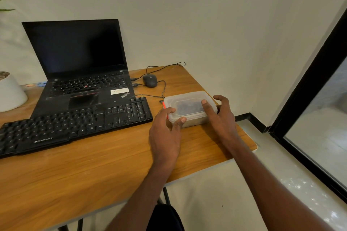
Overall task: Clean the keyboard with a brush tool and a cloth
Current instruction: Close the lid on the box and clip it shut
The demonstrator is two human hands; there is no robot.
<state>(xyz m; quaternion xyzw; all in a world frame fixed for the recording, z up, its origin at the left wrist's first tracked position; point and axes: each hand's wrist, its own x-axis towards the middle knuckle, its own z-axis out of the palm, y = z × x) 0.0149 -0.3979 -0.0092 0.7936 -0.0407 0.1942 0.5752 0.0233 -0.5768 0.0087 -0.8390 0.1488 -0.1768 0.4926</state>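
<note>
A black external keyboard (75, 124) lies across the left of the wooden table (112, 161), in front of an open black laptop. To its right stands a translucent plastic box (189, 103) with its lid on and something dark inside; a small red part shows at its left edge. My left hand (165, 137) grips the box's near left corner, thumb against the front and fingers on the lid. My right hand (221, 116) holds the right end, thumb on the lid and fingers round the far side. No brush or cloth is plainly visible.
The open laptop (80, 69) has a dark screen. A black wired mouse (150, 80) sits behind the box, its cables trailing across the table. A white plant pot (10, 92) stands at far left. The table's right edge is close to the box; a glass door frame (309, 90) is at right.
</note>
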